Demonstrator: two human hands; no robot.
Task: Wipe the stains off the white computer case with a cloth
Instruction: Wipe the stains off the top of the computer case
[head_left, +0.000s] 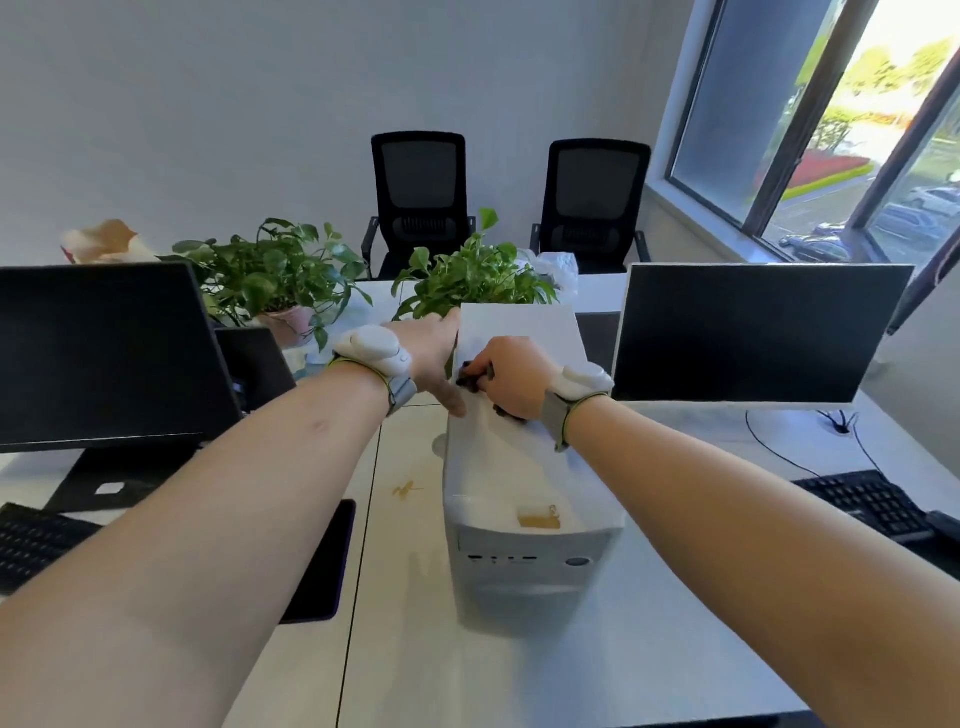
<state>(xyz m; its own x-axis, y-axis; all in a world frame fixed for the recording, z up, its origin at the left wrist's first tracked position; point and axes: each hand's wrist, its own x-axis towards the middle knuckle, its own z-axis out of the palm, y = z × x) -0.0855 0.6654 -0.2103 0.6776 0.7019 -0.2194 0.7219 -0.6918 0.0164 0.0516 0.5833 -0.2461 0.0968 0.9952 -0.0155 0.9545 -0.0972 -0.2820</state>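
A: What's nearest on the desk (675, 597)?

B: The white computer case (524, 519), standing upright with its front panel facing us. There's a yellowish stain (540, 517) on its top near the front edge, and another yellow smear (408, 489) on the desk just to its left.

A: And the hands?

B: Both are farther back on the case's top. The right hand (511, 376) is clenched around a dark cloth (475, 378), pressing it onto the top. The left hand (436, 353) lies against the case's upper left edge, thumb on top; fingers look fairly straight, grasping nothing.

A: Beyond that?

B: A monitor (753, 332) to the right, another monitor (98, 353) to the left, two potted plants (467, 280), then two black chairs (418, 192) at the wall.
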